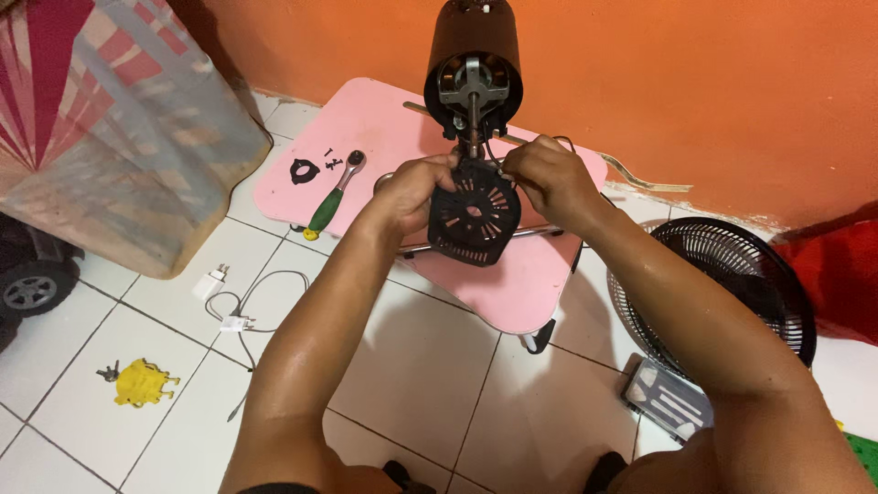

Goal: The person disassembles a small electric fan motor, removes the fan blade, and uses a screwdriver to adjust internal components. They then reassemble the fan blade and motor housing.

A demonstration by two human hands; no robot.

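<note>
Holding one black vented cover (474, 218), left hand (412, 187), right hand (549, 176), one ratchet (336, 190)

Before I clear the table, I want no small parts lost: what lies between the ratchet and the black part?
In the head view, two small screws lie on the pink table between the green-handled ratchet and the small black part.

Matt black plastic cover (474, 218), bare metal motor (472, 88), smooth pink tabletop (384, 119), glossy tiles (416, 366).

ratchet (335, 190) on table (384, 119), fan grille (732, 265) on floor right
</note>
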